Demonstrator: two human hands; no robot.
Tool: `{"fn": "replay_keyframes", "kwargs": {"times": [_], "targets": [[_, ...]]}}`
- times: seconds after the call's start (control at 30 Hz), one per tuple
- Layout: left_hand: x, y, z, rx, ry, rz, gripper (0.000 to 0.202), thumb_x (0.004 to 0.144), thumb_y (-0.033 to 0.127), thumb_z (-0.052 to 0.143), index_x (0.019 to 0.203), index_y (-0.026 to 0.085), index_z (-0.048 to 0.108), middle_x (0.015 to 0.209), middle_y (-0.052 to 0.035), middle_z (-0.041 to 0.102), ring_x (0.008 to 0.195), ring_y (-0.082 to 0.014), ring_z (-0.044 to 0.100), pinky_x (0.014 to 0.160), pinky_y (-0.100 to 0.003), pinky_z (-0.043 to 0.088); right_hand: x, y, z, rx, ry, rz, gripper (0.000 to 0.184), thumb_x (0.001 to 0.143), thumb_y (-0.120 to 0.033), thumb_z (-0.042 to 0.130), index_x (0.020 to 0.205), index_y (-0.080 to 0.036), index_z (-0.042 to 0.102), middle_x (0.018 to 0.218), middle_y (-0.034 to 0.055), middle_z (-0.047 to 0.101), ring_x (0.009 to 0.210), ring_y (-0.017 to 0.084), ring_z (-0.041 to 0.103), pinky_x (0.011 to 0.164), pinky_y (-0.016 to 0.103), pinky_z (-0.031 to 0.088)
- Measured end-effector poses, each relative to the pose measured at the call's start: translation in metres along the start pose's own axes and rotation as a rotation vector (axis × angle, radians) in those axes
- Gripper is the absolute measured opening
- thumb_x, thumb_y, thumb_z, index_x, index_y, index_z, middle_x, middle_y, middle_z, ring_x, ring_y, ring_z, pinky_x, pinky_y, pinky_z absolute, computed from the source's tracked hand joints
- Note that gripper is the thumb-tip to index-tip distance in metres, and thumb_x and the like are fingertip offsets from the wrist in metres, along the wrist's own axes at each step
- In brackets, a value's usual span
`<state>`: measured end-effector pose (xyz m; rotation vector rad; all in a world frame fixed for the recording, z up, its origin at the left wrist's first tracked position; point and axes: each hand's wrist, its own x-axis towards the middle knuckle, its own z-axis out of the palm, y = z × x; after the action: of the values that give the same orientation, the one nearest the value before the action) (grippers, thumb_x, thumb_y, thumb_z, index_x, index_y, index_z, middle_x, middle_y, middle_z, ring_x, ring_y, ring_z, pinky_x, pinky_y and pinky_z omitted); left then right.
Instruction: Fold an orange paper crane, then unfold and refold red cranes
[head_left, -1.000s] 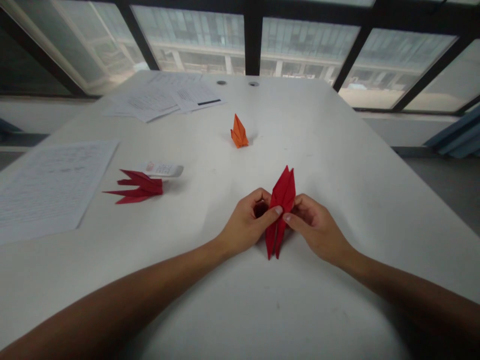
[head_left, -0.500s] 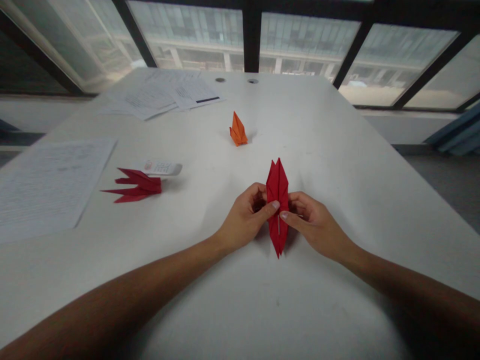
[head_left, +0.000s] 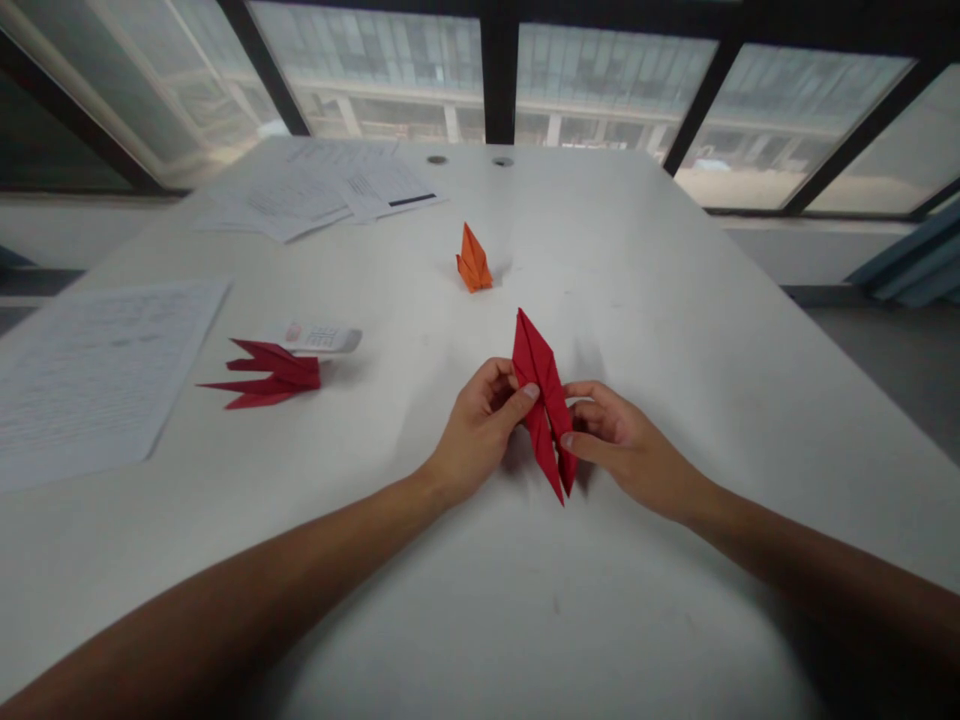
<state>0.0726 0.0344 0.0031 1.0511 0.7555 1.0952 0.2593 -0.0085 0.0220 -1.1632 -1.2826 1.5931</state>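
Between my two hands is a red folded paper piece point(head_left: 541, 372), long and pointed at both ends, with a slit splitting its near end into two points. My left hand point(head_left: 489, 425) pinches its left side, thumb on top and fingers behind. On the right edge, lower down, my right hand point(head_left: 626, 440) grips it with the thumb in front; its other fingers are curled partly behind the paper. The piece is held up over the white table point(head_left: 480, 620), tilted with its far tip toward the left.
Farther back stands an orange origami figure point(head_left: 473, 262). To the left lies another red folded paper piece point(head_left: 274, 376) with several spikes, beside a white remote-like object point(head_left: 322, 338). Printed sheets point(head_left: 105, 370) cover the left side, more papers point(head_left: 322, 190) the back left. Windows point(head_left: 607, 90) line the far end.
The red paper piece has turned, its far tip swinging left from nearly upright. My left hand has shifted slightly up and left with it; the near slit shows wider.
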Motion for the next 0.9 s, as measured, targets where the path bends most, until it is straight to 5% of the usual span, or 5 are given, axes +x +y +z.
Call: {"fn": "replay_keyframes", "kwargs": {"times": [0.37,0.5,0.6,0.73,0.9], "targets": [[0.001,-0.003,-0.004,-0.024,0.070,0.024,0.019,0.090,0.028,0.073,0.100,0.019,0.060,0.089,0.0015,0.060,0.076,-0.0102,0.059,0.070,-0.023,0.052,0.005,0.005,-0.006,-0.136,0.111,-0.030,0.027,0.089,-0.036,0.071,0.110,-0.021,0.061,0.078,-0.0010,0.069,0.062,0.014,0.060,0.058,0.029,0.046],[-0.003,0.001,-0.001,0.086,-0.060,0.035,0.023,0.089,0.026,0.075,0.103,0.018,0.058,0.095,-0.0018,0.065,0.086,-0.0139,0.063,0.081,-0.029,0.054,-0.001,0.007,-0.002,-0.489,0.297,-0.273,0.041,0.086,-0.028,0.074,0.120,-0.026,0.053,0.108,0.0046,0.071,0.083,0.019,0.068,0.071,0.035,0.055],[-0.005,0.004,0.001,0.107,-0.129,0.011,0.025,0.088,0.025,0.076,0.103,0.018,0.057,0.099,-0.0035,0.066,0.088,-0.0152,0.064,0.081,-0.029,0.053,-0.005,0.008,0.000,-0.749,0.361,-0.443,0.041,0.084,-0.024,0.075,0.119,-0.027,0.053,0.110,0.0044,0.069,0.087,0.020,0.068,0.078,0.038,0.057],[-0.004,0.006,0.002,0.063,-0.159,-0.010,0.034,0.087,0.026,0.077,0.111,0.019,0.055,0.098,-0.0028,0.068,0.085,-0.0143,0.064,0.078,-0.028,0.053,-0.004,0.007,-0.002,-0.929,0.342,-0.588,0.036,0.091,-0.015,0.063,0.124,-0.026,0.055,0.107,0.0049,0.069,0.080,0.018,0.068,0.078,0.037,0.059],[-0.003,0.005,0.001,0.124,-0.171,-0.047,0.026,0.098,0.041,0.063,0.112,0.020,0.057,0.084,0.0002,0.068,0.068,-0.0113,0.060,0.067,-0.024,0.049,-0.003,0.007,-0.006,-0.990,0.195,-0.702,0.031,0.097,-0.016,0.057,0.127,-0.026,0.060,0.119,0.0082,0.066,0.102,0.022,0.068,0.089,0.037,0.058]]}}
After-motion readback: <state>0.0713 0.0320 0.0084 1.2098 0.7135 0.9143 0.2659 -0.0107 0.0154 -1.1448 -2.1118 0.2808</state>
